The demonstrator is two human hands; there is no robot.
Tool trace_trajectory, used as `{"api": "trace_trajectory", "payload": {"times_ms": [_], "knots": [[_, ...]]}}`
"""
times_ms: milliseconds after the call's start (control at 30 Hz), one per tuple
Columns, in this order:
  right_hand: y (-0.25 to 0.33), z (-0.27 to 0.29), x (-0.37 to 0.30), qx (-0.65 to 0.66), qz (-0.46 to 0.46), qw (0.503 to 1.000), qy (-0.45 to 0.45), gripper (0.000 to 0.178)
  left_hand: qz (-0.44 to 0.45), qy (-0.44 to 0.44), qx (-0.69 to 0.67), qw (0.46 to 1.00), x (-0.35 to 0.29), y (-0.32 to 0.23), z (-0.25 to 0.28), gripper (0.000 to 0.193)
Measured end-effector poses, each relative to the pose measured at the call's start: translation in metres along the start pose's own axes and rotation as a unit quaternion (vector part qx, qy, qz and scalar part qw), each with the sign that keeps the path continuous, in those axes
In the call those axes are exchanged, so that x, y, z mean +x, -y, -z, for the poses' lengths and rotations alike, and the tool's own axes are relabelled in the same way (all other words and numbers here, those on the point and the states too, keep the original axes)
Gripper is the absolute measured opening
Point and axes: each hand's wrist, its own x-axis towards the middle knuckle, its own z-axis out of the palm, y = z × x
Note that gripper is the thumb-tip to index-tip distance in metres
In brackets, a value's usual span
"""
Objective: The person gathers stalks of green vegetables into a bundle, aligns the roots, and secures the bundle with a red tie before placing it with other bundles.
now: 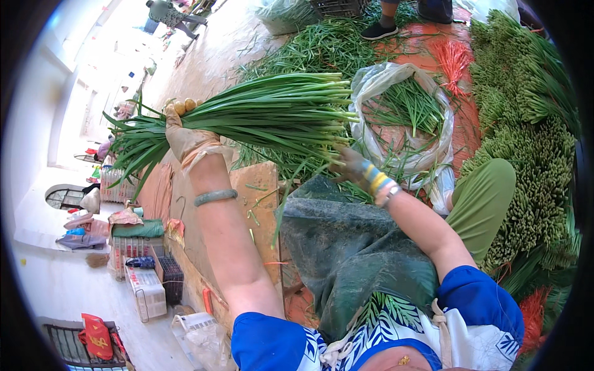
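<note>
A large bunch of garlic chives (266, 111) lies level across the middle of the view, its leafy tips drooping at the left and its pale stem ends at the right. My left hand (184, 133), in a tan glove with worn fingertips, is wrapped around the leafy part. At the lower stem ends is my right hand (352, 168), in a dark glove with a striped cuff; its fingers are blurred, and whether they grip any stems is unclear. A dark green apron (359, 229) covers my lap beneath the bunch.
An open clear plastic bag (442, 151) with loose chives stands beyond my right hand. Piled bunches (526, 142) line the right side. Loose leaves (297, 49) cover the floor ahead, near red ties (451, 62) and another person's shoe (378, 31). A wooden board (257, 198) lies below my left wrist.
</note>
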Motion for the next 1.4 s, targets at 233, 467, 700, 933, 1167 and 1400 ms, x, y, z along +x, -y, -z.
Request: {"api": "trace_trajectory", "payload": {"times_ms": [233,467,700,933,1167,1400], "knots": [[-0.02,0.031,-0.003,-0.016,-0.074,0.991,-0.112,0.023,-0.006,0.032,0.002,0.999,-0.003,-0.014,-0.007,0.017],[0.011,-0.044,-0.022,0.108,-0.014,0.993,-0.042,0.031,-0.011,0.045,-0.017,0.999,-0.01,-0.018,-0.008,0.014],[0.013,-0.027,-0.022,0.034,-0.001,0.999,0.028,0.029,-0.008,0.058,-0.016,0.998,-0.028,-0.014,-0.025,0.018],[-0.031,0.037,-0.04,0.056,-0.092,0.989,-0.105,0.025,-0.013,0.035,0.0,0.999,-0.032,-0.001,-0.028,0.018],[0.01,-0.015,-0.013,0.234,0.038,0.971,0.019,0.026,0.016,0.0,-0.005,1.0,-0.05,0.029,-0.042,0.019],[-0.006,0.016,-0.036,-0.034,0.028,0.998,0.041,0.016,0.036,-0.002,0.008,0.999,-0.051,0.037,-0.035,0.021]]}}
